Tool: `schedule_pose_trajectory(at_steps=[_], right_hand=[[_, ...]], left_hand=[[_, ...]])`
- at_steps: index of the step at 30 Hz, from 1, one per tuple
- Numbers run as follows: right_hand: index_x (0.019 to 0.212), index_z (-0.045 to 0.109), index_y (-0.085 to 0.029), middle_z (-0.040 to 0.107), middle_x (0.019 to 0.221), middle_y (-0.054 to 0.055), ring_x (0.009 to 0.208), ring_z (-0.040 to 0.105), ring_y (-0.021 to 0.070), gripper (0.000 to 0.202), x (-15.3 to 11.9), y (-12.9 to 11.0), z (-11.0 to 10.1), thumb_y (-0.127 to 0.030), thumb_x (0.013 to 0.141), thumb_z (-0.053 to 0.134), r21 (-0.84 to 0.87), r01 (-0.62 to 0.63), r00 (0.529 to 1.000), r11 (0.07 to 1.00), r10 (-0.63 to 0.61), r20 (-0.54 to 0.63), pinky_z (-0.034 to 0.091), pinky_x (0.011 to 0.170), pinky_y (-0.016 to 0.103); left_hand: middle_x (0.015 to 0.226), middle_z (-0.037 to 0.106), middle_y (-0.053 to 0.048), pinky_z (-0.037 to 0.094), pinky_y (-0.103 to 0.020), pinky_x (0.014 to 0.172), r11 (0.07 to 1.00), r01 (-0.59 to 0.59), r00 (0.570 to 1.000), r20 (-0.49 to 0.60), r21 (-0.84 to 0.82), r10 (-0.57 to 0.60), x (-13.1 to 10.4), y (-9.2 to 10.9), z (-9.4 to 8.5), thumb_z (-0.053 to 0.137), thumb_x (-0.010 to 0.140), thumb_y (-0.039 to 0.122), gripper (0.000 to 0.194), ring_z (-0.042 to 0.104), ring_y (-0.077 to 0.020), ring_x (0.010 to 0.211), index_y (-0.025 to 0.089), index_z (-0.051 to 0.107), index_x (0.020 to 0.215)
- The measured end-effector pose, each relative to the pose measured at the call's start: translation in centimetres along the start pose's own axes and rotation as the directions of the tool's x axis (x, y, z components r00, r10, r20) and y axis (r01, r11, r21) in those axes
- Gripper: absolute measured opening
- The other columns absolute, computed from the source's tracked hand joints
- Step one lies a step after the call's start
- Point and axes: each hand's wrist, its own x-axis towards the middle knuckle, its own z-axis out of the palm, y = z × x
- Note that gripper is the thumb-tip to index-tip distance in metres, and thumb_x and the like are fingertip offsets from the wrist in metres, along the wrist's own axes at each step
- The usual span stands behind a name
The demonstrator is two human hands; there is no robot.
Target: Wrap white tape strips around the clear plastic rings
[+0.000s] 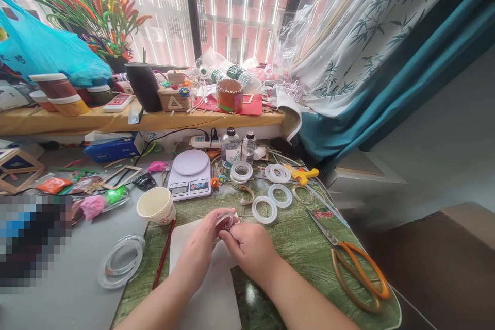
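Near the middle of the head view, my left hand is wrapped around a clear ring, tilted on its edge. My right hand has curled fingers and a thumb pressed to the ring's right side. Part of the ring is hidden by the fingers. Beneath both hands lies a white sheet on the green table. Just beyond them are a white translucent ring mould and a bluish one. A roll of brownish tape sits close to my fingertips.
A paper cup, a dark red stick and clear rings are at left. A kitchen scale and bottles stand behind. Large orange-handled scissors lie open at right, near a yellow glue gun.
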Motion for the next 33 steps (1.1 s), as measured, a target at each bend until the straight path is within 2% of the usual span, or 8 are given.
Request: schedule_pose_trajectory(at_steps=[5, 7, 10, 18, 21, 24, 26, 33], right_hand=[[0.057, 0.036, -0.021, 0.037, 0.054, -0.004, 0.053, 0.035, 0.0121, 0.051, 0.0, -0.5, 0.2, -0.044, 0.100, 0.051, 0.156, -0.196, 0.980, 0.968, 0.198, 0.003, 0.022, 0.053, 0.028], [0.055, 0.037, -0.021, 0.034, 0.052, -0.005, 0.051, 0.031, 0.0113, 0.053, -0.1, -0.8, 0.3, -0.044, 0.100, 0.051, 0.225, -0.226, 0.973, 0.948, 0.211, 0.088, 0.020, 0.051, 0.029], [0.054, 0.036, -0.021, 0.030, 0.053, -0.005, 0.051, 0.028, 0.0112, 0.055, -0.3, -1.3, 0.3, -0.049, 0.099, 0.052, 0.320, -0.268, 0.963, 0.909, 0.262, 0.063, 0.019, 0.051, 0.029], [0.053, 0.040, -0.021, 0.033, 0.050, -0.006, 0.050, 0.028, 0.0102, 0.063, -0.1, -2.2, 0.6, -0.069, 0.091, 0.055, 0.562, -0.433, 0.898, 0.705, 0.390, 0.203, 0.019, 0.048, 0.028], [0.050, 0.042, -0.022, 0.036, 0.042, -0.006, 0.041, 0.027, 0.0086, 0.067, 0.0, -2.7, 0.9, -0.078, 0.084, 0.057, 0.673, -0.535, 0.843, 0.511, 0.374, 0.386, 0.018, 0.043, 0.027], [0.048, 0.038, -0.024, 0.033, 0.036, -0.008, 0.034, 0.022, 0.0067, 0.068, 0.1, -3.3, 0.9, -0.080, 0.078, 0.062, 0.780, -0.555, 0.816, 0.290, 0.370, 0.443, 0.013, 0.039, 0.026], [0.049, 0.039, -0.024, 0.034, 0.035, -0.008, 0.032, 0.022, 0.0061, 0.068, 0.0, -3.7, 0.9, -0.080, 0.078, 0.064, 0.779, -0.589, 0.797, 0.213, 0.313, 0.517, 0.013, 0.037, 0.025], [0.050, 0.041, -0.023, 0.035, 0.036, -0.009, 0.033, 0.025, 0.0056, 0.068, -0.1, -3.6, 0.4, -0.080, 0.080, 0.063, 0.750, -0.614, 0.788, 0.245, 0.252, 0.562, 0.015, 0.038, 0.025]], left_hand=[[0.117, 0.077, -0.011, 0.046, -0.043, 0.108, 0.998, -0.062, 0.998, 0.004, -0.011, 0.062, -0.4, -0.2, 0.4, 0.052, 0.093, 0.069, 0.057, 0.064, -0.0317, 0.122, 0.023, 0.073, 0.119], [0.117, 0.077, -0.011, 0.048, -0.041, 0.107, 0.996, -0.089, 0.996, 0.005, -0.027, 0.090, -0.5, -0.5, 0.5, 0.052, 0.093, 0.070, 0.057, 0.064, -0.0317, 0.123, 0.024, 0.074, 0.119], [0.123, 0.075, -0.011, 0.048, -0.039, 0.108, 0.984, -0.161, 0.986, 0.035, -0.080, 0.164, -0.7, -1.0, 0.4, 0.051, 0.093, 0.071, 0.059, 0.062, -0.0310, 0.126, 0.025, 0.072, 0.123], [0.122, 0.074, -0.011, 0.049, -0.038, 0.106, 0.959, -0.215, 0.976, -0.002, -0.183, 0.218, -0.5, -1.2, 0.7, 0.052, 0.095, 0.067, 0.058, 0.065, -0.0284, 0.120, 0.024, 0.069, 0.130], [0.121, 0.074, -0.010, 0.049, -0.038, 0.105, 0.955, -0.260, 0.966, -0.043, -0.141, 0.257, -0.4, -1.0, 0.8, 0.054, 0.093, 0.069, 0.060, 0.064, -0.0286, 0.119, 0.023, 0.069, 0.129], [0.126, 0.072, -0.010, 0.047, -0.039, 0.107, 0.953, -0.278, 0.960, -0.076, -0.119, 0.271, -0.6, -0.9, 0.9, 0.057, 0.090, 0.071, 0.063, 0.061, -0.0306, 0.124, 0.025, 0.067, 0.132], [0.128, 0.070, -0.009, 0.044, -0.040, 0.112, 0.949, -0.301, 0.952, -0.091, -0.090, 0.293, -0.8, -0.9, 0.9, 0.060, 0.088, 0.071, 0.064, 0.058, -0.0308, 0.127, 0.026, 0.066, 0.133], [0.132, 0.067, -0.009, 0.041, -0.039, 0.114, 0.943, -0.330, 0.941, -0.096, -0.050, 0.324, -1.3, -1.1, 1.0, 0.059, 0.089, 0.070, 0.065, 0.054, -0.0310, 0.132, 0.029, 0.062, 0.138]])
